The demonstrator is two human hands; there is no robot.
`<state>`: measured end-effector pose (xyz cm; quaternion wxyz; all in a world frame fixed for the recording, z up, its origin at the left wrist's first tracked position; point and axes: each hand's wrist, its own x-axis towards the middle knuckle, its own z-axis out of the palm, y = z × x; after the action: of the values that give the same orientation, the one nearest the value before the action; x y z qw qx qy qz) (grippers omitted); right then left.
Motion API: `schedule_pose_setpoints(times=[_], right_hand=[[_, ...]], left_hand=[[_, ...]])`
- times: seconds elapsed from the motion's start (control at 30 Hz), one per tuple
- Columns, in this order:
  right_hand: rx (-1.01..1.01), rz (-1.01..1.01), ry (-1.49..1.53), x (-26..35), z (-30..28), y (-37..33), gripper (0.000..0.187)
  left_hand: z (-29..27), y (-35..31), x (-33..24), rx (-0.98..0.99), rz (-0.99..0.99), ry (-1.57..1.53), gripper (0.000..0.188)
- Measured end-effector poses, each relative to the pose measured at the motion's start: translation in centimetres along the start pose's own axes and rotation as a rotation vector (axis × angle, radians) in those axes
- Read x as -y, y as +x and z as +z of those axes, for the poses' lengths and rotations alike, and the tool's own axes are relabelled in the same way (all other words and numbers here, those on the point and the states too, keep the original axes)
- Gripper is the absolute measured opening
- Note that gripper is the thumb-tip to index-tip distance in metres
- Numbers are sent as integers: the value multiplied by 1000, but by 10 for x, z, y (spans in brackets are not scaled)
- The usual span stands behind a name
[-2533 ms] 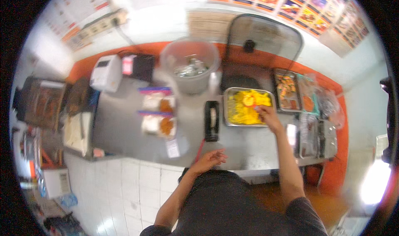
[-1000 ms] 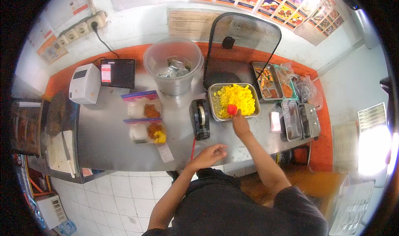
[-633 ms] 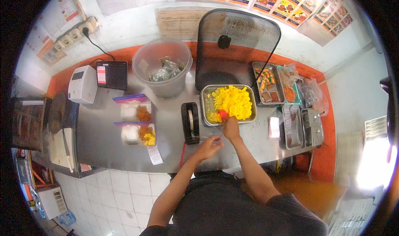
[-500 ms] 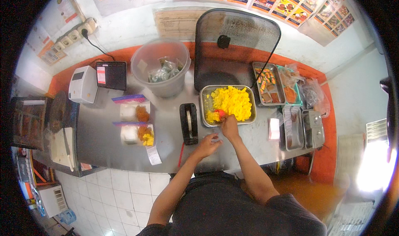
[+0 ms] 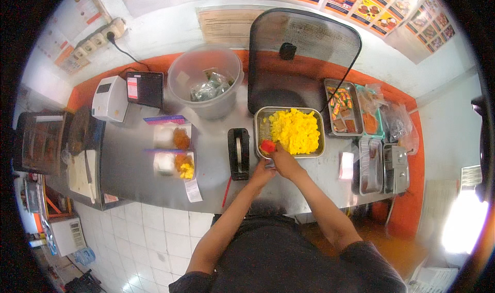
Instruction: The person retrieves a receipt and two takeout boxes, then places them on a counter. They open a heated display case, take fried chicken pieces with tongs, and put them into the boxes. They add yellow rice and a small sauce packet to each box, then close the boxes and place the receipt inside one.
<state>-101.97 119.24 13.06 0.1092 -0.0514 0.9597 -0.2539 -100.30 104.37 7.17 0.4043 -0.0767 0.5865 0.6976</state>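
Note:
A metal tray (image 5: 322, 151) in front of me holds a heap of yellow scrambled egg (image 5: 296, 130), with a barer patch at its left. My right hand (image 5: 282, 159) reaches over the tray's front edge, fingers closed on a small red utensil (image 5: 268, 146). The red end lies low at the tray's front left; its exact shape is unclear. Just below and left, my left hand (image 5: 262, 173) is close to my right hand, fingers curled around something small and pale that I cannot make out. Left of the tray stands a black tape dispenser (image 5: 238, 156).
Two open boxes (image 5: 178, 161) with rice and fried pieces stand left; the nearer also has egg. Behind are a clear bucket (image 5: 206, 105) of packets and a black mesh cover (image 5: 304, 45). Metal trays (image 5: 343, 130) and a paper stack (image 5: 346, 166) are right.
The red utensil has moved left and toward me in the tray, with more of its red end showing. My left hand has come up closer to my right hand and the tray.

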Motion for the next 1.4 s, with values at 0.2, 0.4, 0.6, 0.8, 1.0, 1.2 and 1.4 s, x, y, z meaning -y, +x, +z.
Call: schedule_pose_setpoints(times=[0.2,0.4,0.6,0.8,1.0,1.2,1.4], right_hand=[[49,-50,84,-39,-18,-13,25],[-193,151,300,-56,-9,-23,23],[-320,332,717,-53,-3,-43,24],[-366,55,100,-28,-12,-15,26],[3,-33,-164,-16,-11,-16,24],[117,-51,8,-30,-31,-19,20],[37,-81,185,-47,-34,-15,19]], left_hand=[[14,-6,3,-35,38,5,69],[9,-19,-17,-9,-31,4,71],[-1,-30,-16,-7,-73,-43,76],[-3,-29,-15,-31,-1,21,77],[-7,-17,-11,9,102,-55,65],[-8,-12,-11,-10,149,48,54],[-6,-14,-13,-14,174,36,52]])
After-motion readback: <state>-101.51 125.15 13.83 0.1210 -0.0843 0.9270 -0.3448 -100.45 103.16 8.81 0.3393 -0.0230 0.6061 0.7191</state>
